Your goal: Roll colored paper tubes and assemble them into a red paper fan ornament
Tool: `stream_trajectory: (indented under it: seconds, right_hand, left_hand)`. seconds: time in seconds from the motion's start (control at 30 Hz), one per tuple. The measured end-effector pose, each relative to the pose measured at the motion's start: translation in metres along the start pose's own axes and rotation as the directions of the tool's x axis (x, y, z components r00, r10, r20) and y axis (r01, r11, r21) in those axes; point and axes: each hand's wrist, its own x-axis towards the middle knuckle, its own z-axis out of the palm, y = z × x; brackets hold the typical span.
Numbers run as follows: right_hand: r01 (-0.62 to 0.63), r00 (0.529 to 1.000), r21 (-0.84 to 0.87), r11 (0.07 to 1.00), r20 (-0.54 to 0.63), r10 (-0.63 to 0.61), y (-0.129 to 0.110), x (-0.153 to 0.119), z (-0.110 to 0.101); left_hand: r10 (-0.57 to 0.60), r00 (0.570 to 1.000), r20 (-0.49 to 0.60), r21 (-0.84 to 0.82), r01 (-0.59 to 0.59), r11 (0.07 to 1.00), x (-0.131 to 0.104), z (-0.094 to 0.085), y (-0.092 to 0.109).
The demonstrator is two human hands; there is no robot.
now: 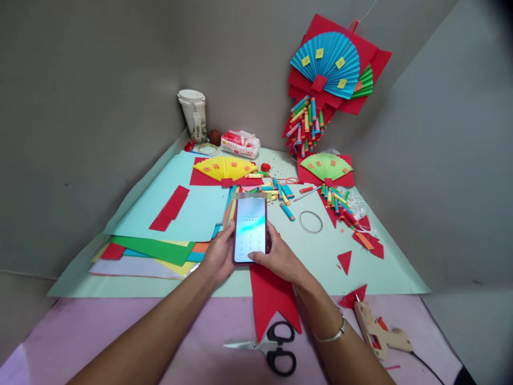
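A smartphone [250, 227] with a lit screen showing a number keypad is held upright over the middle of the table. My left hand [219, 255] wraps its left edge. My right hand [280, 255] grips the right edge, and its thumb lies on the lower part of the screen. Beneath the phone, a red paper strip [270, 299] with a notched end reaches toward me. Black-handled scissors [276, 348] lie at the strip's lower end, blades pointing left. A bracelet circles my right wrist.
Coloured paper sheets [152, 248] are stacked at left. Yellow [224, 168] and green [326, 167] paper fans lie behind, near several small paper rolls [286, 191]. A glue gun [379, 329] with a cord rests at right. A paper cup [193, 115] and tissue pack [240, 144] stand by the wall.
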Motion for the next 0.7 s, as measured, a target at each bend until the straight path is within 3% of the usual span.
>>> stream_trajectory:
  seconds: [0.27,0.7]
  right_hand:
    - [-0.043,0.998,0.184,0.982,0.062,0.032,-0.006,0.000,-0.003]
    - [-0.020,1.000,0.204,0.979,0.008,0.019,-0.004,0.000,-0.013]
  left_hand:
    - [-0.004,1.000,0.002,0.027,0.004,1.000,0.000,0.000,0.000]
    - [0.023,1.000,0.018,0.023,-0.023,0.999,0.004,-0.007,-0.004]
